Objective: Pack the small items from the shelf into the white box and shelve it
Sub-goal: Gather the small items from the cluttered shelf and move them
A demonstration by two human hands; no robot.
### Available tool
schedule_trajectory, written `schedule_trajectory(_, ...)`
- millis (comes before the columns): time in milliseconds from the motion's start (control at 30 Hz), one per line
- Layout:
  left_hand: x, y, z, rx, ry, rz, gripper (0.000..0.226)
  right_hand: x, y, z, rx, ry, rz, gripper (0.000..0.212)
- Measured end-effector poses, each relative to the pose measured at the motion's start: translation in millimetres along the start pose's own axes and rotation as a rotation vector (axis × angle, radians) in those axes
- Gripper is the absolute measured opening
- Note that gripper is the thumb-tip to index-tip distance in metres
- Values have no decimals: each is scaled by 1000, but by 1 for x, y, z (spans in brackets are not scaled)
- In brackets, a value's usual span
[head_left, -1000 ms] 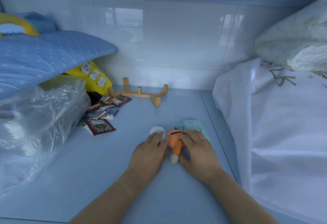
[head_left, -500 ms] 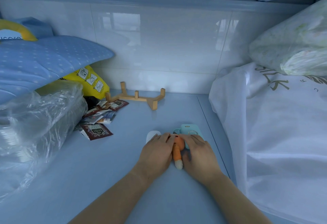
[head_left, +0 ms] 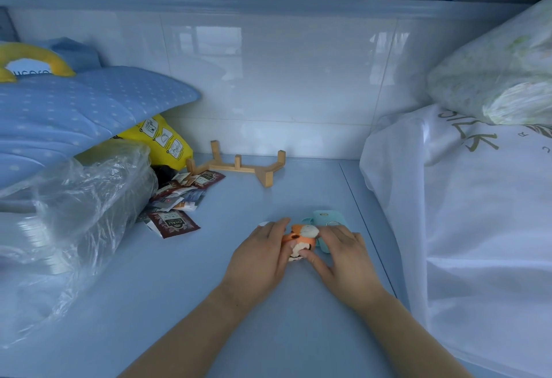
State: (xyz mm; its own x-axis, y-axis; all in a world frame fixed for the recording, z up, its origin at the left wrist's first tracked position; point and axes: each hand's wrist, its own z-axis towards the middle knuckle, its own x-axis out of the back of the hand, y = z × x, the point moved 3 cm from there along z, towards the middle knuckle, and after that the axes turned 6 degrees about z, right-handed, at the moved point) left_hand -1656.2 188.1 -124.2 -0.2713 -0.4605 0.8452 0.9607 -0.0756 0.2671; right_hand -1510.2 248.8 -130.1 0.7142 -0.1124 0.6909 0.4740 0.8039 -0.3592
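On the blue shelf [head_left: 209, 273], my left hand [head_left: 260, 258] and right hand [head_left: 343, 258] together grip a small orange toy [head_left: 300, 237], just beside a teal case [head_left: 328, 219].

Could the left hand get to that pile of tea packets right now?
Probably yes: only bare shelf lies between the left hand and the tea packets, but it would first have to let go of the orange toy.
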Motion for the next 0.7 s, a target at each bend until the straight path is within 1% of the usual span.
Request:
schedule_trajectory(100,0,-4,-1,11,20,14,49,-2,-1,9,-38,-1,32,29)
schedule_trajectory(167,-1,-6,-1,18,12,26,52,-5,3,16,-96,-11,23,28)
schedule_trajectory(233,-5,-8,-2,6,-36,48,56,-10,6,19,-137,-48,-45,25)
schedule_trajectory(300,-11,-8,-2,-23,-117,132,61,-15,8,18,-112,-82,-122,20)
schedule_trajectory(367,-19,-7,-3,-27,-188,229,62,-16,9,15,-93,-91,-122,16)
schedule_trajectory(467,-29,-5,-2,-25,-242,327,63,-11,15,12,-84,-82,-79,13)
schedule_trajectory(567,-36,-7,-1,15,-259,321,61,-8,21,6,-101,-105,-99,18)
schedule_trajectory(700,-39,-7,2,57,-240,326,53,-11,23,1,-184,-173,-131,27)
